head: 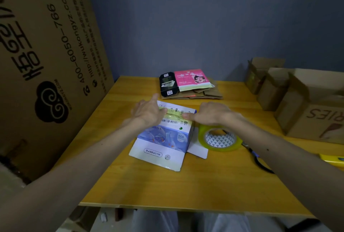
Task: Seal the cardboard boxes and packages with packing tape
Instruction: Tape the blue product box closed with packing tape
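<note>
A small white and blue printed box point(163, 138) stands in the middle of the wooden table point(186, 185). A strip of yellowish tape point(174, 114) runs across its top. My left hand point(147, 112) lies on the left part of the box top, fingers straight, pressing the tape. My right hand point(208, 114) comes from the right, its fingers stretched onto the tape near the top's right edge. A roll of yellowish packing tape point(219, 138) lies flat on the table just right of the box, below my right wrist.
Flattened cartons with a pink package point(191, 79) and a black box point(167, 84) lie at the table's back. Open brown boxes point(301, 105) line the right side. A huge printed carton point(46, 64) leans on the left. Dark-handled scissors point(260, 162) and a yellow object point(331, 159) lie near the right edge.
</note>
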